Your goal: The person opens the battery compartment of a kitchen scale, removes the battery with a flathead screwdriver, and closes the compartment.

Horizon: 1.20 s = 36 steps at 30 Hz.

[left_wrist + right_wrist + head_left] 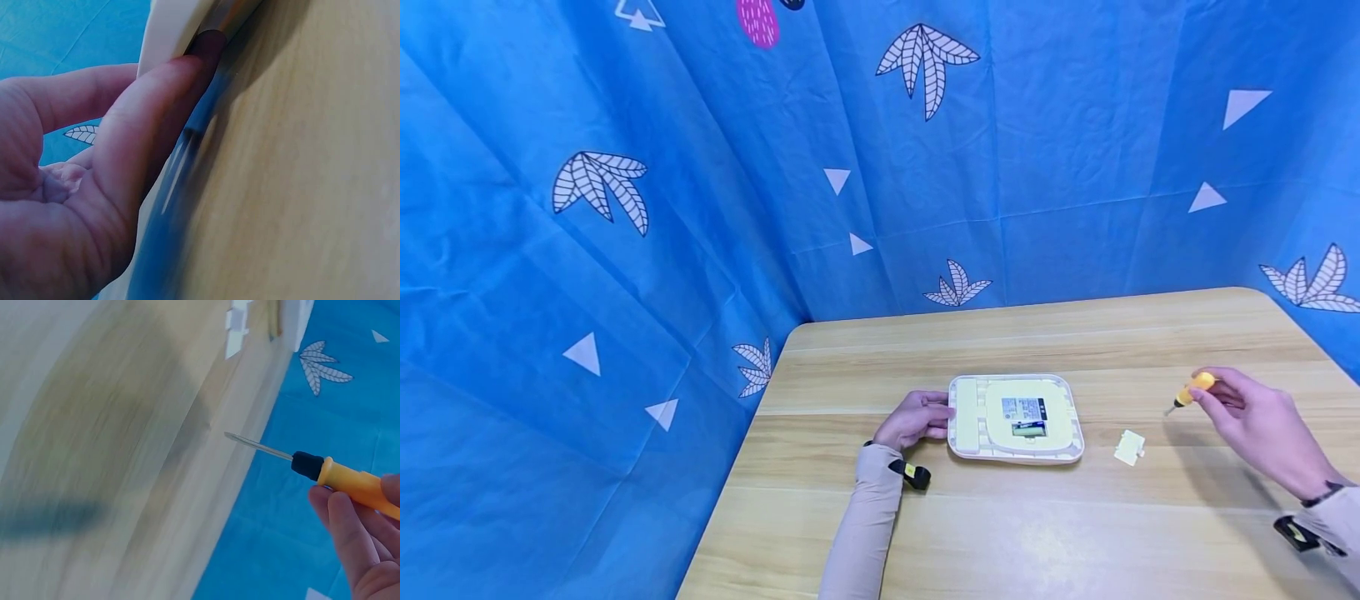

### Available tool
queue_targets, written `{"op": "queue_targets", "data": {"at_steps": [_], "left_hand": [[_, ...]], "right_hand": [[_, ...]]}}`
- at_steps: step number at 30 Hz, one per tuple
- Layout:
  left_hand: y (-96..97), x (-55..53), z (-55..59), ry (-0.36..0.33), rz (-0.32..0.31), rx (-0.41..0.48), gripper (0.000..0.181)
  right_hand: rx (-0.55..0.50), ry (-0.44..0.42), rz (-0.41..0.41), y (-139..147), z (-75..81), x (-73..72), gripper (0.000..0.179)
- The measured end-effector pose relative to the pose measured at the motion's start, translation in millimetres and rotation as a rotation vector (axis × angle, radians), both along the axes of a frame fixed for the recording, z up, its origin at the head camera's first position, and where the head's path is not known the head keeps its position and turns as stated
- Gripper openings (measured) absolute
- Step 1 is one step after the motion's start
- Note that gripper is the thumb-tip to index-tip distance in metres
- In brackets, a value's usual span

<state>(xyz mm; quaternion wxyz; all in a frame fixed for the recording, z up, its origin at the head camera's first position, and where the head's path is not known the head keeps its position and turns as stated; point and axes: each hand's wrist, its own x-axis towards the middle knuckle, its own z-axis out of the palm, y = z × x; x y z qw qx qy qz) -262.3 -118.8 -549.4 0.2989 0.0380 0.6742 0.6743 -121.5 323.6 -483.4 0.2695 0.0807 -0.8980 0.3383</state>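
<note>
I log: left hand (917, 419), grip pinching white rounded-rectangular plastic device (988, 421) on wooden table (1037, 542) | right hand (1262, 425), grip holding yellow-handled metal screwdriver (1193, 389), clear of device | small pale plastic cover (1129, 447) lying apart | I judge: uncovering done, re-covering not

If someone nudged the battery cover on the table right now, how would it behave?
The battery cover would probably slide rather than roll, since it lies flat on the wooden table. It looks thin, so likely light. Its narrow projecting tab might be fragile.
</note>
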Motion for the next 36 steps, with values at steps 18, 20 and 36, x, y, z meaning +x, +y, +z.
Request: {"op": "queue_targets", "data": {"at_steps": [18,20,36], "left_hand": [[-1.2,-0.4,-0.8,0.006,0.002,-0.002,0.045],[-1.2,-0.3,-0.6,0.004,0.003,-0.005,0.046],[-0.6,0.2,0.0,0.007,0.0,-0.011,0.045]], "right_hand": [[0.418,0.095,0.087,-2.7,-6.4,4.7,0.029],[0.449,0.099,0.098,-3.4,-8.9,6.8,0.029],[0.591,0.179,0.246,-8.9,-28.7,13.0,0.024]]}}
